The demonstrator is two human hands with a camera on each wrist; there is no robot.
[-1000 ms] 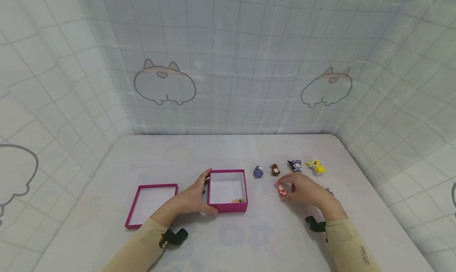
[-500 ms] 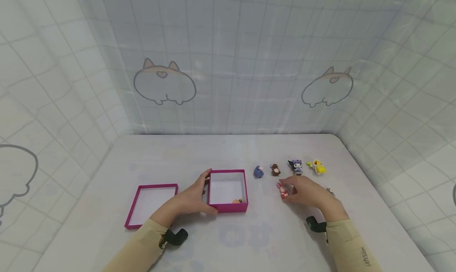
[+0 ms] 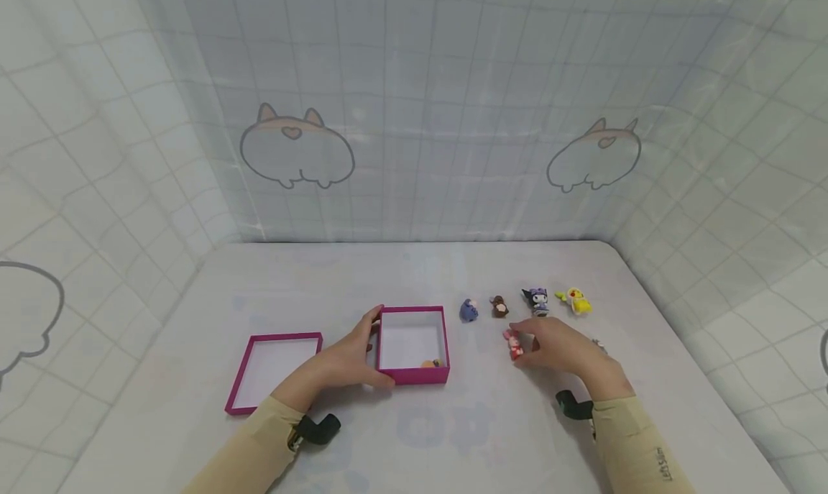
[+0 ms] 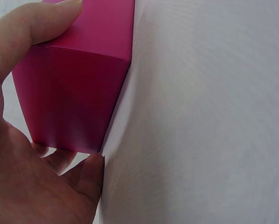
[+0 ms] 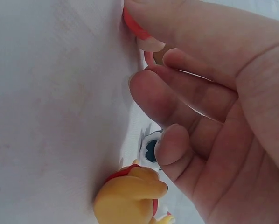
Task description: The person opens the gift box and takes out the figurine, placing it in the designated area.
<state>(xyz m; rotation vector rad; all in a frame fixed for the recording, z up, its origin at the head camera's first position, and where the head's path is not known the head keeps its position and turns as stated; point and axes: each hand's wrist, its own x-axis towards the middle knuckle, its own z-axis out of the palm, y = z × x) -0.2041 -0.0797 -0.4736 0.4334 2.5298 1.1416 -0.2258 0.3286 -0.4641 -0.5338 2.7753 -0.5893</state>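
My left hand (image 3: 346, 354) grips the left side of an open magenta box (image 3: 414, 376), thumb on its front wall and fingers round the back corner. In the left wrist view, that box (image 4: 74, 98) stands on the table between thumb and fingers. Inside it, a small orange-tan figure (image 3: 428, 364) lies in the front right corner. My right hand (image 3: 556, 346) pinches a pink and red toy figurine (image 3: 514, 344) at the table top. In the right wrist view, the thumb mostly hides this figurine (image 5: 135, 23). Below the fingers there sits a yellow figurine with red (image 5: 128, 198).
Behind the right hand stand a blue figurine (image 3: 468, 310), a brown one (image 3: 499, 307), a purple and black one (image 3: 538, 301) and a yellow one (image 3: 577, 301). The magenta-rimmed lid (image 3: 241, 375) lies left of the box. A grey-white thing (image 3: 599, 345) shows behind the right wrist.
The right hand has shifted slightly right with the pink figurine, which stays on the table between its fingers. The left hand and box have not moved.
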